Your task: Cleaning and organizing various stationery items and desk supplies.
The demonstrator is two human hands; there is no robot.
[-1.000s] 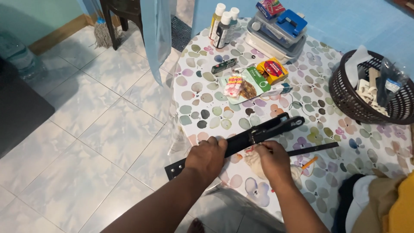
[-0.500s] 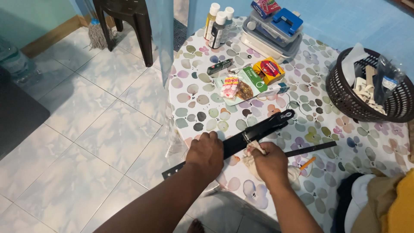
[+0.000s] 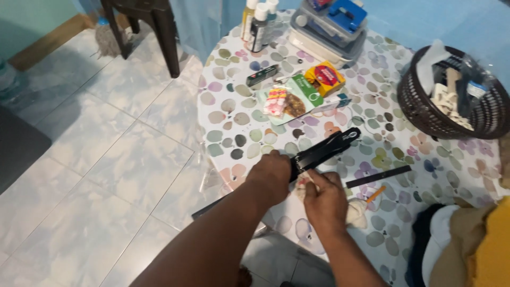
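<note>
Stapler (image 3: 324,150) (long, black) lies aslant at the bench (image 3: 234,114) edge; left hand (image 3: 273,175) grips its middle, right hand (image 3: 324,197) clenches a cloth (image 3: 357,211) beside it. Basket (image 3: 425,114) beyond.

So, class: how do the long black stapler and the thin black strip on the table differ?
The stapler is thick and bulky; the black strip is thin and flat. The left hand grips the stapler, with the right hand beside it; the strip lies untouched on the table. Both are black, long and angled alike.
</note>
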